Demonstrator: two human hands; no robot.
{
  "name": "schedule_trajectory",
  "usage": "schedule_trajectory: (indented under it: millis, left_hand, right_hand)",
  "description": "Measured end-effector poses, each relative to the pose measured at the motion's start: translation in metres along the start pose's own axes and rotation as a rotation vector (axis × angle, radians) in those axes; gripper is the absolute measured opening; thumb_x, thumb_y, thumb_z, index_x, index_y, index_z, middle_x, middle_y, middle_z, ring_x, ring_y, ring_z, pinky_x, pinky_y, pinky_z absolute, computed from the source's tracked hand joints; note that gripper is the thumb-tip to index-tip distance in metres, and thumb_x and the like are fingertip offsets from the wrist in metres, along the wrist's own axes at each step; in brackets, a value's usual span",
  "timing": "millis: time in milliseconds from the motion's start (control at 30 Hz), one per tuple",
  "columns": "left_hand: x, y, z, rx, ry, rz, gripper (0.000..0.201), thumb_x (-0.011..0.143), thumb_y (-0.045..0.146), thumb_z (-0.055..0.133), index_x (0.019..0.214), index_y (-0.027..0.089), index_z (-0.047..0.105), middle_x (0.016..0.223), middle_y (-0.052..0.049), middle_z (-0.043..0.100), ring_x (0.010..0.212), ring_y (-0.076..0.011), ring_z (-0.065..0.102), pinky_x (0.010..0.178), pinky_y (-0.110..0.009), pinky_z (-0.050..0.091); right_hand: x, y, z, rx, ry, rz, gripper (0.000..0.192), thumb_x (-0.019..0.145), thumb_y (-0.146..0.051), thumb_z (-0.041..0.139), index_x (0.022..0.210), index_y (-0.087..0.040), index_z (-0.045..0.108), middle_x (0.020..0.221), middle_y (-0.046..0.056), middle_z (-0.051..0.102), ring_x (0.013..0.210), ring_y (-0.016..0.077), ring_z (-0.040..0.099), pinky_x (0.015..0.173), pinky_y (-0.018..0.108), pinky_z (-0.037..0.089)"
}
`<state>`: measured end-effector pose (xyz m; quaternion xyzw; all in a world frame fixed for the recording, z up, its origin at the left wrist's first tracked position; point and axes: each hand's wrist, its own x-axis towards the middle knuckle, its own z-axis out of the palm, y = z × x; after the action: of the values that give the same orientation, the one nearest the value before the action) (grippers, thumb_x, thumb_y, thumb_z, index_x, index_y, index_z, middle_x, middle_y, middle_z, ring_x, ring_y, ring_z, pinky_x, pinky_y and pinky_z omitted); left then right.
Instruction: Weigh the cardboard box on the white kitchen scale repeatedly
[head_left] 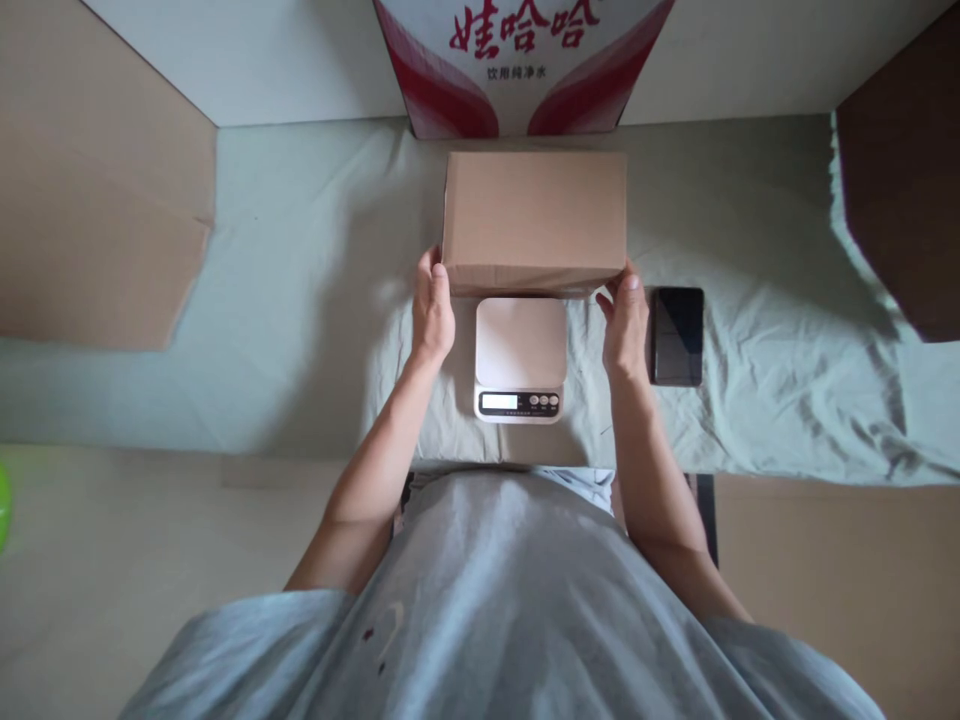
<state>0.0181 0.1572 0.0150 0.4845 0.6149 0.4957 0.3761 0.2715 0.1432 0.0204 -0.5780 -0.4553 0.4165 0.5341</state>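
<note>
Between my two hands is a plain brown cardboard box [535,208], gripped at its near lower corners. My left hand [433,312] presses against the box's left side, thumb toward me. On the opposite side my right hand [626,318] holds the right corner, its fingers partly hidden under the edge. Just nearer to me than the box lies a white digital kitchen scale [520,345] with a lit display and several buttons. The box's underside is hidden, so I cannot tell whether it touches the cloth.
A black smartphone [678,336] lies right of my right hand on the pale green cloth [300,230]. Behind the box stands a red and white printed carton [517,100] against the wall. Large cardboard pieces [105,190] flank the left side, and a dark brown one [904,190] the right.
</note>
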Motion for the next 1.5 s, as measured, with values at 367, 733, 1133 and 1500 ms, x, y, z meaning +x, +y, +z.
schedule_trajectory:
  millis: [367,733,1133,1500]
  left_hand:
    - [-0.015,-0.04,-0.008,0.119,0.05,0.004,0.074,0.08,0.079,0.027,0.115,0.022,0.06,0.128,-0.013,0.063,0.123,-0.0244,0.058,0.111,-0.044,0.04]
    - [-0.003,-0.055,-0.012,0.018,0.049,-0.007,0.072,0.079,0.079,0.035,0.117,0.023,0.062,0.13,-0.011,0.063,0.126,-0.0238,0.058,0.112,-0.046,0.04]
    - [0.013,0.012,-0.013,-0.19,-0.101,0.087,0.066,0.084,0.074,0.033,0.124,0.028,0.058,0.141,-0.005,0.055,0.142,-0.0262,0.042,0.119,-0.05,0.031]
    - [-0.108,0.035,-0.04,-0.236,-0.046,-0.008,0.044,0.092,0.058,0.037,0.125,0.035,0.056,0.137,-0.002,0.059,0.135,-0.0214,0.049,0.113,-0.042,0.04]
  right_hand:
    - [-0.013,0.036,-0.007,0.106,0.111,0.1,0.068,0.08,-0.071,0.047,0.125,-0.022,0.058,0.127,0.009,0.066,0.118,0.0234,0.064,0.108,0.048,0.046]
    - [-0.004,0.038,-0.012,0.105,0.104,0.102,0.068,0.075,-0.073,0.051,0.127,-0.029,0.054,0.133,0.006,0.061,0.119,0.0241,0.063,0.105,0.051,0.047]
    - [0.014,-0.024,-0.008,0.079,-0.128,-0.15,0.064,0.078,-0.076,0.04,0.13,-0.041,0.048,0.139,0.0,0.055,0.136,0.0268,0.049,0.104,0.047,0.049]
    - [-0.089,-0.036,-0.025,0.051,-0.068,-0.089,0.065,0.078,-0.073,0.04,0.132,-0.038,0.048,0.138,0.003,0.056,0.133,0.0273,0.051,0.107,0.05,0.046]
